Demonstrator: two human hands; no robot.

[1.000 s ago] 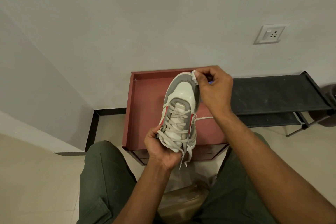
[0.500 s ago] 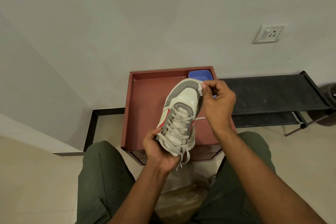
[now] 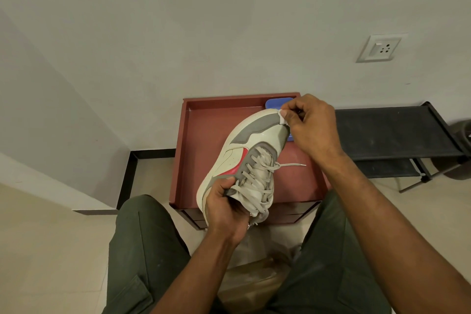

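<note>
A white and grey sneaker (image 3: 251,146) with a red side stripe and loose grey laces is held above a reddish-brown tray-topped cabinet (image 3: 201,145), toe pointing away and tilted to the right. My left hand (image 3: 224,208) grips its heel end from below, thumb on the side. My right hand (image 3: 309,127) pinches a small white wipe (image 3: 282,116) against the toe's right edge. A blue container (image 3: 274,102) lies in the tray's far right corner, partly hidden behind the shoe and my right hand.
A black low shoe rack (image 3: 392,132) stands to the right of the cabinet against the wall. A wall socket (image 3: 379,48) sits above it. A brown bag (image 3: 252,285) lies on the floor between my knees. A dark round object (image 3: 462,150) shows at the right edge.
The sneaker has rolled so its left side with the red stripe faces up. My right hand with the wipe has slid round the toe to the right edge, uncovering the blue container.
</note>
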